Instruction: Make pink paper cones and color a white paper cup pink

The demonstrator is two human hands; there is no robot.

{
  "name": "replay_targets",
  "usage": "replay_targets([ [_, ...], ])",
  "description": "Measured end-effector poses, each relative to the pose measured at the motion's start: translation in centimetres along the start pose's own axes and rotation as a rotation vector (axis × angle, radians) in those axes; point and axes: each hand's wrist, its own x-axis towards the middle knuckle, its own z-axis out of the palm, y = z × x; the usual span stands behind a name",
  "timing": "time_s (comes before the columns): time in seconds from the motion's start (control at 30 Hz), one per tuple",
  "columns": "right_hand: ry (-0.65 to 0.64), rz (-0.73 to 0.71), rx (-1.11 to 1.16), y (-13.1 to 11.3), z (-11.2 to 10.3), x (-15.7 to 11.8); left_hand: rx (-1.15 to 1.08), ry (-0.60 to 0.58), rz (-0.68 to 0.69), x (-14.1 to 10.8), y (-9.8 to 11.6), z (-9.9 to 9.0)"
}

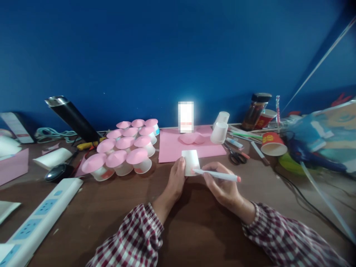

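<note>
A white paper cup (190,160) is upside down in front of me, its side facing me. My left hand (178,178) is closed around the cup's left side. In my right hand (221,185) is a white marker (219,175) with a red end, pinched between thumb and fingers. The marker's tip touches the lower right of the cup, where a faint reddish mark shows. Just behind the cup lie pink paper sheets (169,148) with pink rounded pieces (191,138) on top.
Several cups with pink cone tops (116,158) stand in rows at left, near a power strip (41,215) and a black flask (75,118). Right of the pink sheets are white cups (219,132), scissors (237,157), a red cup (274,144) and a blue glue gun (314,157).
</note>
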Motion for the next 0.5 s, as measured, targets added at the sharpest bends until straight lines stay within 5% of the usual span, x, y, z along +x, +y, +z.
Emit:
replay_targets([
  [0.5,-0.045,-0.030,-0.009,0.20,0.06,0.01,0.016,0.032,-0.024,0.09,0.06,0.08],
])
